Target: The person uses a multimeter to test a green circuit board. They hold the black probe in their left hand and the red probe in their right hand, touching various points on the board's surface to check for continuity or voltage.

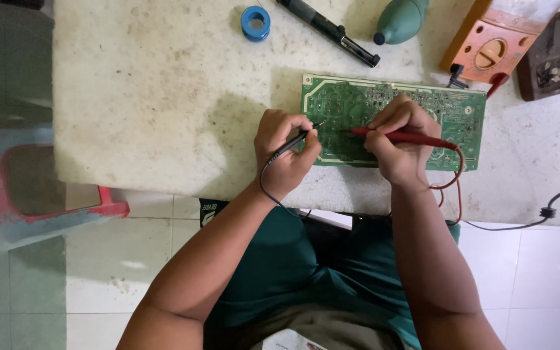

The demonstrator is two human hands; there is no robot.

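Observation:
A green circuit board (448, 116) lies solder side up on the pale stone tabletop (163, 97). My left hand (283, 152) grips a black test probe (296, 138), its metal tip touching the board's left part. My right hand (396, 142) holds a red test probe (416, 138) like a pen, tip pressed to the board near its middle. A black lead runs from the left probe down past my wrist. The red lead (456, 178) loops off the table edge.
At the back stand an orange multimeter (497, 42), a brown tray of small parts (548, 65), a green blower bulb (400, 19), a black desoldering pump (328, 29) and a blue solder spool (255, 23). A black cable (546, 210) crosses the right. A red stool (105, 207) sits left.

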